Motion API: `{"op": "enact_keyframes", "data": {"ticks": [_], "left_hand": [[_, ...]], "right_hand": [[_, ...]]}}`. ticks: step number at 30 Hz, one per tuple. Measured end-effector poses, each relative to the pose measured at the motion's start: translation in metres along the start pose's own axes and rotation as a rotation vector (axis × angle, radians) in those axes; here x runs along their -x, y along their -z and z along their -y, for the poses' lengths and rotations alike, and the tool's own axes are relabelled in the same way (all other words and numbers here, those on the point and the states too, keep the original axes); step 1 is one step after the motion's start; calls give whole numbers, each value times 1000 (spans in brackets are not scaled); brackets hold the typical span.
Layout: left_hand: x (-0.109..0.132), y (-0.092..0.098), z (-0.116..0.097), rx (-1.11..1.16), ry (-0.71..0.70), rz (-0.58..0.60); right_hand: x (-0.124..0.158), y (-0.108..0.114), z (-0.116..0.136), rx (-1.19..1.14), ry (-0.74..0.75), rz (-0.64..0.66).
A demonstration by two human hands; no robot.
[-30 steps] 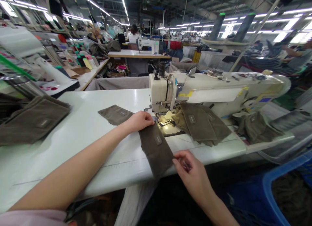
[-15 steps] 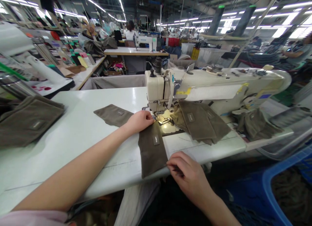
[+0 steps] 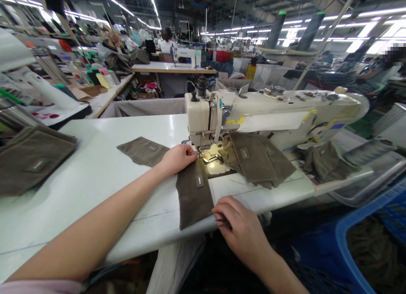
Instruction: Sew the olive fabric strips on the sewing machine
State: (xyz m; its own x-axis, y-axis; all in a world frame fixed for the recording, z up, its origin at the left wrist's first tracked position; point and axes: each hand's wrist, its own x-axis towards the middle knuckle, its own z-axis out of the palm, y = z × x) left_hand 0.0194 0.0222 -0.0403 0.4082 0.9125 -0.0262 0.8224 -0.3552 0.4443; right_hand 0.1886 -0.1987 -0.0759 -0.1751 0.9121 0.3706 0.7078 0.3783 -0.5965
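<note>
Head view: brown fabric piece [image 3: 193,205] lying flat at lower centre of the frame, slanting from just below the needle area of the sewing machine [image 3: 279,110] down to the front edge of the desk [image 3: 79,175], small label [image 3: 199,181] facing up. Between the two grips, upper end under the fingertips of the left grip [image 3: 177,159], lower right edge at the fingertips of the right grip [image 3: 237,226]. Left grip closed at the fabric's upper edge, fingers drawn together close beside the needle; thumb mostly hidden. Right grip pinching the edge near the bottom corner, other fingers curled in, palm clear of the desk.

Just left of centre, second brown piece [image 3: 141,151] flat on the desk, right end running behind the left grip; cannot tell whether joined to the first. Right of the needle, overlapping labelled pieces [image 3: 258,161] beside the shiny metal plate [image 3: 218,169]. At the left edge, stack of brown pieces [image 3: 33,161]. At lower right, blue basket [image 3: 341,243] with dark cloth inside.
</note>
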Motion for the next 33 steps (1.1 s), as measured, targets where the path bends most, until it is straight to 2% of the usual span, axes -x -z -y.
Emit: {"op": "enact_keyframes", "data": {"ticks": [12,22,25,28,29,30,33], "left_hand": [[-4,1,0,18,-8,7],[-8,2,1,-50,-2,9],[3,4,-6,-116,-34,-61],[33,4,-18,-352,-187,-246],[47,3,-22,-412,-270,-268],[62,2,-25,-425,-366,-247],[107,-4,-27,-261,-717,-35]], "right_hand": [[-9,3,7,86,-8,103],[-13,3,9,121,-55,134],[-12,4,10,130,-49,128],[-8,6,11,161,-35,132],[-6,7,11,171,-30,134],[-5,8,12,179,-24,137],[-1,10,12,184,-13,148]]}}
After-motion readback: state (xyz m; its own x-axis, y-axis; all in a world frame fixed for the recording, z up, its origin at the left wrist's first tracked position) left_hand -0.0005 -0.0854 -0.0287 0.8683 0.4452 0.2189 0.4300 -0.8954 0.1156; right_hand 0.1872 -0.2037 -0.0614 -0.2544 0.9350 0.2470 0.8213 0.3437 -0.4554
